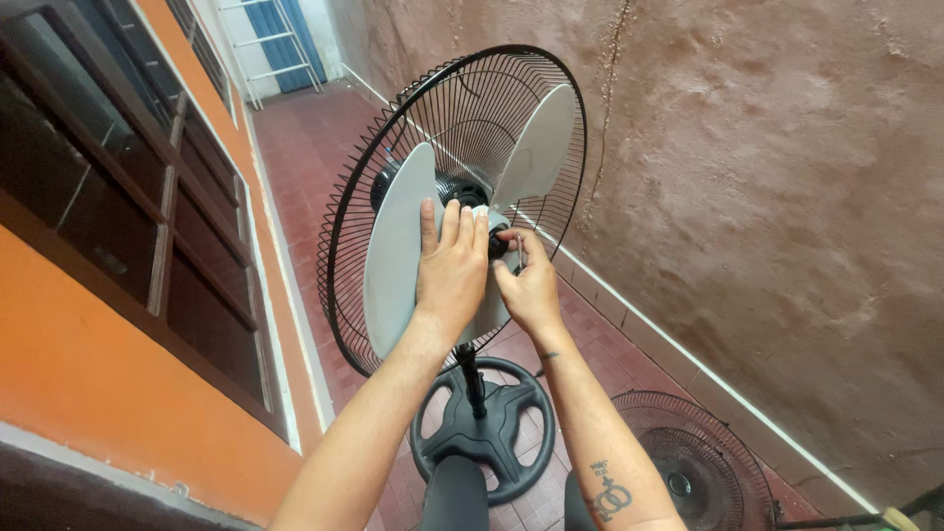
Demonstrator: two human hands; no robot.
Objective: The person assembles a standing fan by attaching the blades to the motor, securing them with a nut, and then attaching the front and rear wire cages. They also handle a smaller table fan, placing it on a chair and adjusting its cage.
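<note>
We are at the blade stage of work on a standing fan (462, 197), which fills the middle of the frame with its front grille already off. That loose grille (693, 467) lies on the tiled floor (315, 147) at the lower right, near the rough plaster wall (787, 197).

Our left hand (450, 270) lies flat on the pale grey blades (398, 251) at centre frame, fingers stretched out and pressed together against the plastic, not curled around anything; it seems to be bracing the blades so that they cannot spin. Our right hand (529, 285), just beside it, has its fingertips pinched on the small dark knob (499, 244) at the hub, the rest of the fingers loosely bent. Whether the knob is being loosened or tightened we cannot tell from this view.

The rear grille (339, 226) rings the blades, and the black round base (482, 423) sits on the floor at the lower centre, between our forearms. An orange wall with dark windows (108, 226) runs along the left of the frame.

As we judge it, the step in hand is the turning of the hub knob. The next move calls for a firm hold on the blades with the flat hand while the pinching fingers twist, and care that the small knob does not slip away and drop to the floor.
</note>
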